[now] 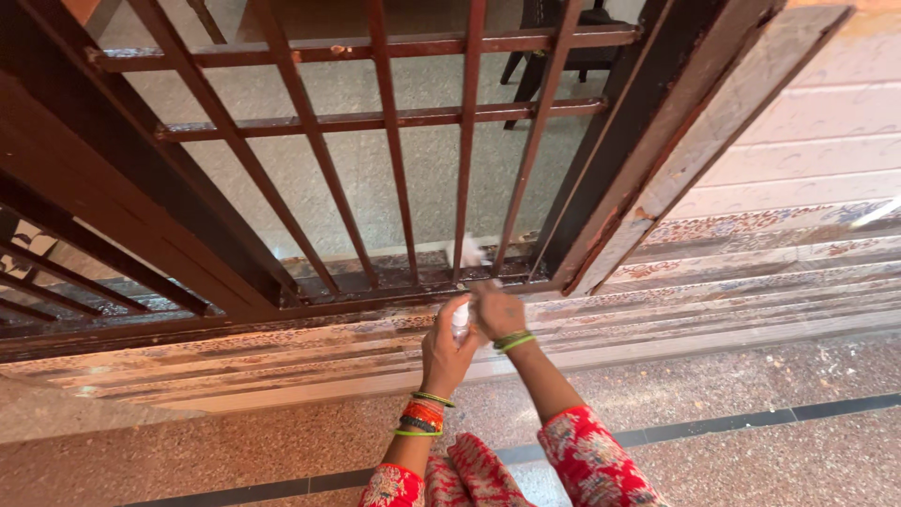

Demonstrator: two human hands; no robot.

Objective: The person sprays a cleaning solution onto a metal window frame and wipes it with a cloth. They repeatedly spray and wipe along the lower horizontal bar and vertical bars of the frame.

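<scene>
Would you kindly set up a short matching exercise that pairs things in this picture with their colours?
Things:
1. window bars
2. small bottle in the left hand
3. sleeve of the right arm
4. bangle at the right hand wrist

Colours:
A. white
B. green
C. dark brown
D. red, patterned

Pairs: 1-C, 2-A, 3-D, 4-B

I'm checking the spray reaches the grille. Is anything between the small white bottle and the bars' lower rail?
Nothing visible blocks it. The left hand holds the white spray bottle just below the grille's bottom rail; the right hand is beside it, not in front.
</scene>
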